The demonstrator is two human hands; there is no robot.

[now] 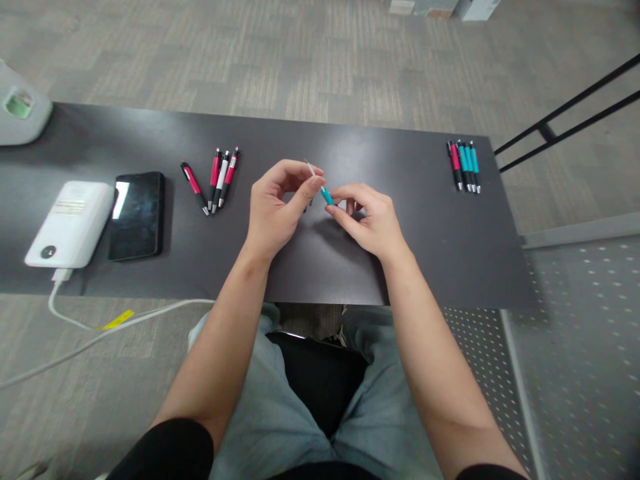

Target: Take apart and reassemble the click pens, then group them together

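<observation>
My left hand (pixel 277 210) pinches a thin pale pen refill (pixel 311 169) between thumb and fingers, its tip pointing up and away. The lower end of the refill meets a teal pen barrel (pixel 327 196), which my right hand (pixel 369 215) grips at its near end. Whether the refill sits inside the barrel or just touches it, I cannot tell. Both hands are above the middle of the dark table (pixel 325 280). Beneath my left fingertips shows a small dark piece (pixel 308 204), mostly hidden.
Left of my hands lie a separate red pen (pixel 193 185) and a group of red and white pens (pixel 223 179). One red and several teal pens (pixel 465 167) line up at the right. A black phone (pixel 135 230) and a cabled white power bank (pixel 73 223) lie at left.
</observation>
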